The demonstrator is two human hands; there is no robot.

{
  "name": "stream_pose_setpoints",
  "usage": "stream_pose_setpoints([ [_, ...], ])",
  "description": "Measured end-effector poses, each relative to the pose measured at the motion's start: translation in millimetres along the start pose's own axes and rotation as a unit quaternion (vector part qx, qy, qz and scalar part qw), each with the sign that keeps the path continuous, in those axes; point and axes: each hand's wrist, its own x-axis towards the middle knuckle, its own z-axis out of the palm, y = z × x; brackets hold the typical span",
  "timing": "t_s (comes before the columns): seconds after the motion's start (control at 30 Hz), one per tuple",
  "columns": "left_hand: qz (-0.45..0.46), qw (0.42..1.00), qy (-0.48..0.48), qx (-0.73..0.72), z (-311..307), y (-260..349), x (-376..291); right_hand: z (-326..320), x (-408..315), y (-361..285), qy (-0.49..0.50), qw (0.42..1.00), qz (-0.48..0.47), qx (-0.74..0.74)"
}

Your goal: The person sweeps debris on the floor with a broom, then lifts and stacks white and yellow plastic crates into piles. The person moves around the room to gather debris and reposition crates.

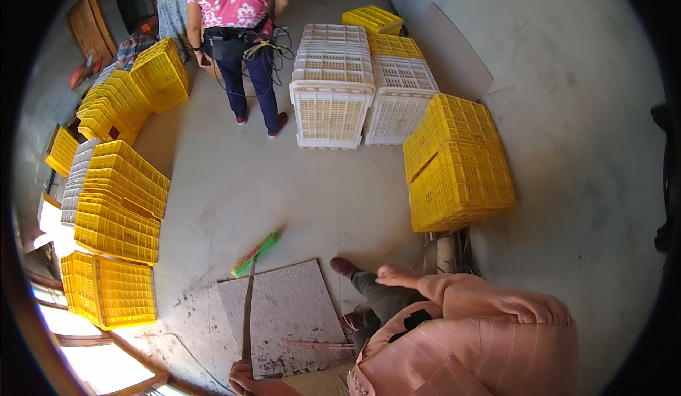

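Note:
My left hand (246,379), at the bottom edge of the head view, grips the wooden handle (248,311) of a broom. The broom's green head with reddish bristles (256,255) is on the floor just past the edge of a grey speckled board (287,316). The handle crosses above this board, which lies flat with dark bits of dirt on it. My right hand (398,276) hangs in front of my right thigh, fingers curled in, with nothing visible in it. Thin pinkish sticks (319,345) rest on the board near my feet.
Stacked yellow crates (119,231) line the left side. White crates (335,93) stand ahead, and more yellow crates (457,167) stand near my right. Another person (237,34) stands ahead with cables at the waist. Dirt (197,295) is scattered left of the board.

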Motion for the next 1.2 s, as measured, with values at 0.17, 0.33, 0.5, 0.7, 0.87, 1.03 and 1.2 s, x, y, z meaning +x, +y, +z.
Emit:
stream_pose_setpoints([
  [0.17, -0.041, 0.998, 0.042, 0.017, -37.3, -18.3, -17.1, -14.1, -19.6, 44.1, 0.103, 0.994, 0.020, -0.011],
  [0.33, -0.117, 0.989, 0.087, 0.017, -60.8, -27.9, -50.8, -18.5, 32.7, 14.4, 0.020, 0.999, -0.025, 0.043],
  [0.5, -0.220, 0.963, 0.158, -0.004, -82.0, -47.9, -86.5, -38.6, 86.2, -8.8, 0.023, 0.989, -0.147, 0.024],
  [0.7, -0.320, 0.894, 0.298, -0.096, -141.2, -62.6, -137.6, -99.5, 123.8, 16.6, -0.085, 0.992, -0.067, 0.069],
  [0.87, -0.377, 0.832, 0.373, -0.163, -189.4, -79.3, -225.8, -141.8, 155.6, 59.7, -0.111, 0.991, -0.019, 0.064],
  [1.03, -0.407, 0.795, 0.362, -0.266, -203.6, -110.6, -345.2, -173.8, 173.8, 72.3, -0.127, 0.989, 0.023, 0.065],
  [1.2, -0.423, 0.783, 0.396, -0.227, -167.1, -128.0, -373.8, -186.2, 183.9, 68.6, -0.137, 0.986, 0.008, 0.093],
])
